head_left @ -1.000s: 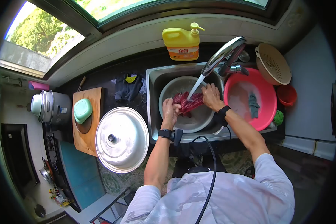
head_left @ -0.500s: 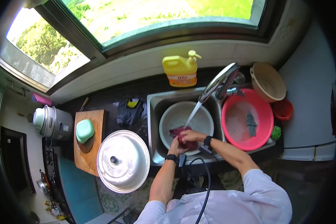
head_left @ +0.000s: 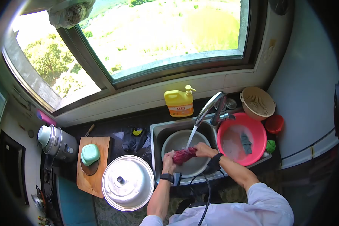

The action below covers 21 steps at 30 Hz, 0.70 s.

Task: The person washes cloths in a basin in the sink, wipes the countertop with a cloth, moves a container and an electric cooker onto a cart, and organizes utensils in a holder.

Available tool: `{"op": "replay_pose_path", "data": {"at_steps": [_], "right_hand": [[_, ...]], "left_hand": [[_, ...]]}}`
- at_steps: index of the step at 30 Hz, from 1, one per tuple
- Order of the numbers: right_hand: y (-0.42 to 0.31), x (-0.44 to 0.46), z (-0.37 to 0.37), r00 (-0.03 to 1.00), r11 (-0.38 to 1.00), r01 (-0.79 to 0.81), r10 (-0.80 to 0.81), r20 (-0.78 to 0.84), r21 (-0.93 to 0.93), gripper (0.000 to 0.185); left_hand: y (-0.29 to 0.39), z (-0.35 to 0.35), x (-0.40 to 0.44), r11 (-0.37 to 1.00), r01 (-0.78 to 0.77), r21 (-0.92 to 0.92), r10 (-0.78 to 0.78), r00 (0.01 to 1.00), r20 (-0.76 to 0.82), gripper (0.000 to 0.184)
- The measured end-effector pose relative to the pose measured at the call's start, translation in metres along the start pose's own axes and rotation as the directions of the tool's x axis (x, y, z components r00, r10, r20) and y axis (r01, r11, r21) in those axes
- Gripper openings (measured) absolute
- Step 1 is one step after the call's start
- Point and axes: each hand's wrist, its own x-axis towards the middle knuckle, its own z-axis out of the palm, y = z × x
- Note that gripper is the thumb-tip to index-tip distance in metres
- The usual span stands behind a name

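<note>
The left hand [head_left: 169,162] and right hand [head_left: 204,150] are closed around opposite ends of a red cloth [head_left: 184,155], stretched between them over the grey basin [head_left: 172,141] in the sink [head_left: 156,132]. Water runs from the tap [head_left: 207,108] beyond. A pink tub [head_left: 258,132] stands right, a lid [head_left: 129,190] left.

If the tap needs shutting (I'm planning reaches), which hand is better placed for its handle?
Probably the right hand: it is nearer the handle than the left hand; both hold the red cloth.

Dark-red cloth [head_left: 184,155] (bunched lengthwise) stretches over a grey basin [head_left: 194,168].
</note>
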Motion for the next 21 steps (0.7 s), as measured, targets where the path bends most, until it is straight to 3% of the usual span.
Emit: {"op": "replay_pose_path", "data": {"at_steps": [1, 3, 4, 5, 6, 7, 8, 9, 10, 11, 13, 14, 15, 17, 18, 21], "right_hand": [[0.02, 0.004, 0.027, 0.989, 0.983, -0.057, 0.032, -0.147, -0.174, 0.03], [0.035, 0.019, 0.06, 0.953, 0.989, 0.143, -0.144, -0.267, -0.024, 0.03], [0.018, 0.013, 0.048, 0.95, 0.989, 0.142, -0.146, -0.275, -0.032, 0.03], [-0.002, 0.005, 0.042, 0.992, 0.908, 0.032, 0.022, -0.124, 0.418, 0.029], [-0.02, -0.002, 0.036, 0.99, 0.631, -0.137, 0.106, 0.09, 0.763, 0.029], [-0.018, 0.002, 0.044, 0.991, 0.632, -0.133, 0.107, 0.084, 0.764, 0.029], [-0.015, 0.008, 0.056, 0.985, 0.324, -0.142, 0.141, 0.1, 0.936, 0.026], [-0.024, 0.011, 0.055, 0.978, -0.026, -0.124, 0.163, 0.127, 0.992, 0.024], [-0.032, 0.008, 0.051, 0.972, -0.03, -0.127, 0.197, 0.131, 0.991, 0.021], [-0.036, 0.009, 0.054, 0.971, -0.032, -0.123, 0.202, 0.127, 0.992, 0.021], [-0.036, 0.014, 0.06, 0.971, 0.268, -0.124, 0.232, 0.061, 0.955, 0.018], [-0.041, 0.017, 0.067, 0.974, 0.26, -0.002, 0.218, -0.057, 0.966, 0.022], [-0.054, 0.012, 0.058, 0.973, 0.262, 0.001, 0.221, -0.061, 0.965, 0.022], [-0.086, -0.011, 0.028, 0.892, 0.775, 0.22, 0.086, -0.444, 0.593, 0.022], [-0.088, -0.009, 0.026, 0.886, 0.801, 0.229, 0.064, -0.459, 0.553, 0.022], [-0.077, -0.006, 0.024, 0.814, 0.886, 0.228, 0.053, -0.578, 0.403, 0.021]], "left_hand": [[0.005, 0.01, -0.007, 0.998, -0.062, -0.009, 0.062, 0.996, 0.069, 0.015], [0.016, 0.045, -0.037, 0.996, -0.084, -0.019, 0.086, 0.991, 0.1, 0.014], [0.012, 0.049, -0.037, 0.996, -0.092, -0.012, 0.092, 0.984, 0.153, 0.017], [0.009, 0.051, -0.038, 0.995, -0.097, -0.005, 0.096, 0.975, 0.203, 0.021], [0.012, 0.06, -0.048, 0.994, -0.104, -0.031, 0.108, 0.967, 0.229, 0.021], [0.012, 0.063, -0.057, 0.994, -0.105, -0.029, 0.109, 0.966, 0.234, 0.021], [0.013, 0.068, -0.064, 0.99, -0.125, -0.072, 0.138, 0.968, 0.211, 0.024], [0.012, 0.069, -0.067, 0.983, -0.146, -0.112, 0.166, 0.968, 0.187, 0.026], [0.005, 0.064, -0.064, 0.976, -0.211, -0.05, 0.215, 0.974, 0.073, 0.02], [0.001, 0.055, -0.057, 0.977, -0.207, -0.047, 0.211, 0.974, 0.079, 0.02], [0.01, 0.059, -0.054, 0.997, -0.065, -0.053, 0.063, 0.998, -0.027, 0.016], [0.007, 0.064, -0.057, 0.991, -0.087, 0.105, 0.102, 0.984, -0.146, 0.023], [0.003, 0.063, -0.052, 0.991, -0.087, 0.105, 0.101, 0.985, -0.141, 0.023], [-0.01, 0.057, -0.04, 0.943, -0.017, -0.333, 0.053, 0.994, 0.099, 0.029], [0.001, 0.071, -0.061, 0.924, 0.173, -0.341, -0.131, 0.981, 0.143, 0.035], [0.016, 0.087, -0.078, 0.981, 0.101, -0.168, -0.082, 0.99, 0.115, 0.033]]}}
